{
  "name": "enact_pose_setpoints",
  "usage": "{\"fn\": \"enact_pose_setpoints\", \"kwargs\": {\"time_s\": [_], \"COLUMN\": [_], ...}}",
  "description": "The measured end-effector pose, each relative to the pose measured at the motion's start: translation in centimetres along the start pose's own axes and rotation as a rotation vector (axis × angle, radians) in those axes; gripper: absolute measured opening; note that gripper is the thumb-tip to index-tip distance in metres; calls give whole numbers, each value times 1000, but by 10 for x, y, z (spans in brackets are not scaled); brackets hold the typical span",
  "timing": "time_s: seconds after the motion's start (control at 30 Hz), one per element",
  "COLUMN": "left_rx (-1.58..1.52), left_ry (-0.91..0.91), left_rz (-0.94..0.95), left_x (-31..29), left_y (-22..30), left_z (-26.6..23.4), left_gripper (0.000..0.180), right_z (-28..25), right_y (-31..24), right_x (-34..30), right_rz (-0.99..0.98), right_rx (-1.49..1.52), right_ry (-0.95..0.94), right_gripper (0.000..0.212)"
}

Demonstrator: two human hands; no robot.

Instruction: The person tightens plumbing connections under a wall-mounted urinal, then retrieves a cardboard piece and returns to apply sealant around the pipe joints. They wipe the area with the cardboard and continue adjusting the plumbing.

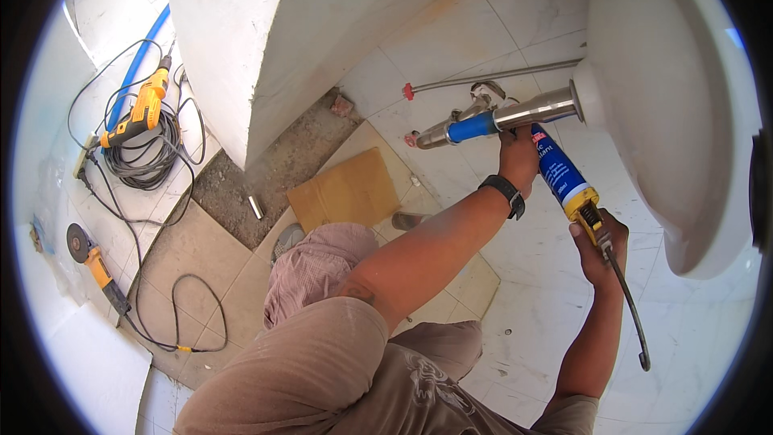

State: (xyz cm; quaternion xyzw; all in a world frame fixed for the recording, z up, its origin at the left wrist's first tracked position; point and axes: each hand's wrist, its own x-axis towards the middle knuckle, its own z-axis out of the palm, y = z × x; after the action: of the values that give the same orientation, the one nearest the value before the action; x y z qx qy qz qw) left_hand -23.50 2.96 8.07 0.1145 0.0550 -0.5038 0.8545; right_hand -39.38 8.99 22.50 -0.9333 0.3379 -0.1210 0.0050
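My right hand (604,246) is wrapped around the handle of a yellow caulking gun (590,213), its bent metal rod trailing toward me. A blue sealant cartridge (557,163) sits in the gun, front end up against the chrome drain pipe (539,108). My left hand (519,157), with a dark watch on its wrist, is closed at the cartridge's front end, just below the pipe; its fingertips and the nozzle are hidden. A blue band (473,126) wraps part of the pipe, which runs from the white basin (668,105) to the tiled wall.
A thin hose (491,76) with a red end runs above the pipe. On the left lie a yellow drill (145,105), coiled black cable (153,157) and an angle grinder (97,266). A cardboard piece (345,188) and a short metal tube (256,207) lie near a rough floor gap.
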Motion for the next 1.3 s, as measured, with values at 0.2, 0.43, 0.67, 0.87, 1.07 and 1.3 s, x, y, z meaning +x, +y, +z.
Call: {"fn": "enact_pose_setpoints", "kwargs": {"time_s": [0.2,0.43,0.67,0.87,1.07,1.3], "left_rx": [-1,16,204,389,578,1000], "left_ry": [-15,7,-50,-38,-129,-395], "left_rz": [-50,-30,-74,-203,-239,191], "left_x": [1,2,-49,-87,-131,-183], "left_y": [-8,-12,-37,-58,-78,-99], "left_z": [1,8,13,2,-26,-29], "left_gripper": [66,66,66,64,52,70], "right_z": [-4,-6,-25,-17,17,31], "right_y": [2,5,23,65,73,68], "right_x": [-3,-4,-74,-162,-229,-285], "right_rz": [88,93,175,157,-36,144], "right_rx": [-77,-8,201,821,590,543], "right_ry": [-48,-33,-188,-393,-253,-357], "right_gripper": [32,35,62,99,70,80]}}
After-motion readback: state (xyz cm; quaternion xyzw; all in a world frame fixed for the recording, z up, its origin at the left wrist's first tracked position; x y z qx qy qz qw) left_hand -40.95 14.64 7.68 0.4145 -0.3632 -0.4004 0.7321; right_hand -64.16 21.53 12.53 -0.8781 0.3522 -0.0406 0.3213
